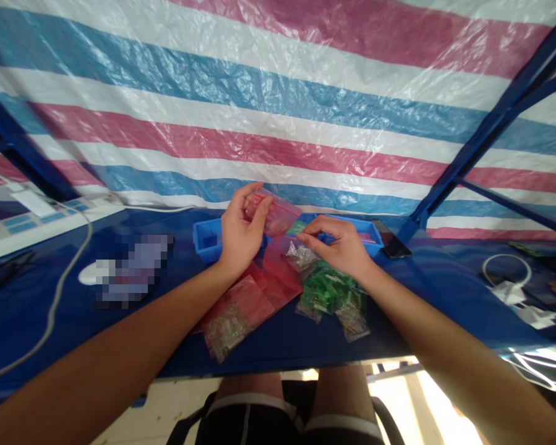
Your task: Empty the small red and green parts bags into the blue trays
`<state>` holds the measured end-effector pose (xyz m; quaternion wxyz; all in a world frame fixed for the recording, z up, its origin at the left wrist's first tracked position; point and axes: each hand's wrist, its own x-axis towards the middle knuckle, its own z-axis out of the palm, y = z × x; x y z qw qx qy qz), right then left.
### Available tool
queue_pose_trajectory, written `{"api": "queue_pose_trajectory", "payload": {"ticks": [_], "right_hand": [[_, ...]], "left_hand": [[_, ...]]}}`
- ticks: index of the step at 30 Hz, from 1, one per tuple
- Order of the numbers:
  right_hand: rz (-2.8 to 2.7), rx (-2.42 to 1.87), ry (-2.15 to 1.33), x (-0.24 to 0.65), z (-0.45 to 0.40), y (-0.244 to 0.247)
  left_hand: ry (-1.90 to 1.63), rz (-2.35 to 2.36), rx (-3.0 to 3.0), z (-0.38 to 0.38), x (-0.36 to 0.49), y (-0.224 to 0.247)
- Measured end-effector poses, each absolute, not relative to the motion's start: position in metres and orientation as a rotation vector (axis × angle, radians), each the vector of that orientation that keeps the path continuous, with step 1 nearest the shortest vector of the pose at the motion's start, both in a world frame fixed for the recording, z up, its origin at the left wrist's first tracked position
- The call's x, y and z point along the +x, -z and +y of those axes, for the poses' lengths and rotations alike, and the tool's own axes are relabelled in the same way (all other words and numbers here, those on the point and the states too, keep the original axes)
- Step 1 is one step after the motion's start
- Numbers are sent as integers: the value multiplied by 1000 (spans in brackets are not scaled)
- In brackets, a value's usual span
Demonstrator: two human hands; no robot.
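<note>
My left hand (246, 230) is closed on a pink zip bag (280, 216) with a red seal line, held up above the blue bins. Close to the bag's lower right corner is my right hand (336, 240), its thumb and fingers pinched together; what lies between them is too small to make out. Below the hands, red plastic bags (264, 287) lie on the table, with a clear bag of small parts (229, 330) on top. A pile of small green packets (328, 287) sits under my right hand, beside a clear packet with silvery contents (300, 254).
Two blue bins (207, 238) stand behind my hands, partly hidden. A dark phone (391, 240) lies to their right. At left are a power strip (37, 225), a white cable (58, 303) and a blurred-out object (136, 269). White chargers (514, 293) lie at right.
</note>
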<state>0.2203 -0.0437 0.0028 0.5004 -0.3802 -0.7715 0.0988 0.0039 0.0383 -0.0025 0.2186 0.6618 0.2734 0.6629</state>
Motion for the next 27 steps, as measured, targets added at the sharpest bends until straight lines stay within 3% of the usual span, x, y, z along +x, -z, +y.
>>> {"api": "queue_pose_trajectory", "payload": {"ticks": [14, 27], "right_hand": [[-1678, -976, -145, 223, -40, -4], [-1439, -961, -634, 220, -32, 3]], "left_hand": [[-1696, 641, 1864, 19, 10, -4], [-1630, 615, 1972, 30, 7, 7]]}}
